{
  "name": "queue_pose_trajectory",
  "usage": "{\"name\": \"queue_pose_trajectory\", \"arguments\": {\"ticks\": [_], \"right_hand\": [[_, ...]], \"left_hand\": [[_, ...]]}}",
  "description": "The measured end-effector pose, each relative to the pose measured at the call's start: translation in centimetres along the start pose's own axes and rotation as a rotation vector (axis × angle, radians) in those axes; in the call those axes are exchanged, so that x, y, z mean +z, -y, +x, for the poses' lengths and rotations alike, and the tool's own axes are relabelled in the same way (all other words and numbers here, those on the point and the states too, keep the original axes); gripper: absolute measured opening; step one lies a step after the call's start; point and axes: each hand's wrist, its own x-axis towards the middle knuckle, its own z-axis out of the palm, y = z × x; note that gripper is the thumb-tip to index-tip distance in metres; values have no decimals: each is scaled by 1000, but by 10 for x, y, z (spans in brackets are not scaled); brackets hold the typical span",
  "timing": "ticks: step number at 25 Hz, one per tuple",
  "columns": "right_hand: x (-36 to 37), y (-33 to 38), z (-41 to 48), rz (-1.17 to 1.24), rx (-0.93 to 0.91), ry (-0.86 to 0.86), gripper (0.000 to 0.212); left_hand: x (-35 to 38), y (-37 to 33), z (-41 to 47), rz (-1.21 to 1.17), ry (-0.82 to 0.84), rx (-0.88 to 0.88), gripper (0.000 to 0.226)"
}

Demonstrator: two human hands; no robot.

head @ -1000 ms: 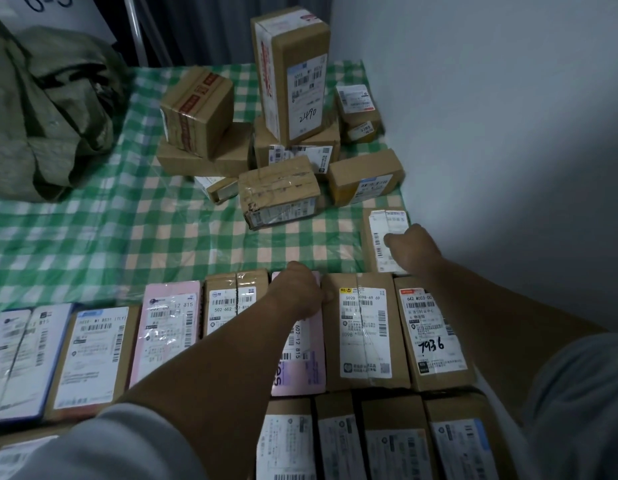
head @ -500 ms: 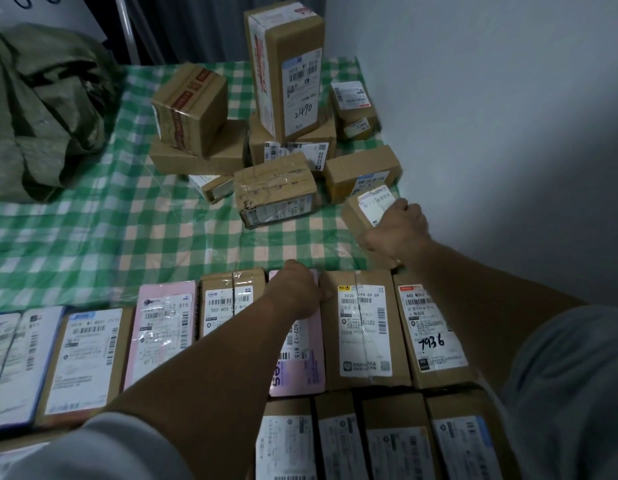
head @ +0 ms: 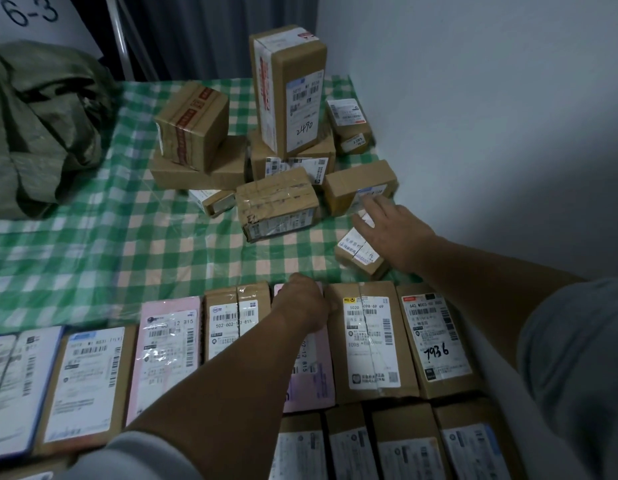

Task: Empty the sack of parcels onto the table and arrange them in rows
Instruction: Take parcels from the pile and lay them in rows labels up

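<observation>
The green sack (head: 40,133) lies crumpled at the table's back left. A pile of brown parcels stands at the back, topped by a tall box marked 2490 (head: 290,91). Two rows of parcels lie label-up along the near edge. My left hand (head: 307,299) rests on the far end of a pink parcel (head: 311,382) in the row, its fingers curled over the edge. My right hand (head: 390,230) hovers with straight, spread fingers over a small labelled box (head: 361,252) that lies slanted behind the row. Its fingertips reach toward a brown box (head: 356,181).
A green checked cloth (head: 127,244) covers the table, bare between sack, pile and rows. A taped box (head: 279,206) sits at the pile's front. The white wall (head: 473,133) runs close along the right side. A sign reading 6-3 (head: 30,15) stands behind the sack.
My right hand lifted the small labelled box from behind the row, turned it, let it down slanted and opened its fingers. My left hand stayed on the pink parcel.
</observation>
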Motion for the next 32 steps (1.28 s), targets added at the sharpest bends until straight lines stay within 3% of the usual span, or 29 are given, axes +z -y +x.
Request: {"name": "queue_pose_trajectory", "arguments": {"ticks": [3, 7, 8, 10, 12, 17, 21, 27, 30, 32], "right_hand": [[3, 6, -5, 87, 113, 35, 87], [1, 18, -1, 707, 721, 104, 63], [0, 21, 3, 842, 858, 179, 70], [2, 32, 14, 909, 964, 291, 96], [0, 43, 24, 936, 997, 324, 114], [-6, 52, 42, 1026, 1028, 323, 124], [1, 41, 45, 974, 969, 202, 112], [16, 16, 25, 913, 746, 268, 81], [20, 12, 16, 910, 741, 244, 80], [21, 14, 13, 887, 692, 234, 83]], "left_hand": [[-2, -1, -2, 29, 22, -4, 49], [-6, -4, -6, 63, 37, 10, 47], [-6, -5, -6, 64, 45, 3, 45], [-9, -6, -3, 42, 54, -14, 37], [-10, -4, 1, -18, 61, -53, 29], [-5, -2, 4, 43, 39, 2, 37], [-4, -1, 5, 101, 55, 14, 44], [-3, -1, 7, 67, 45, -13, 54], [-1, 1, 12, -38, 46, -80, 69], [0, 0, 11, -29, 59, -57, 65]]}}
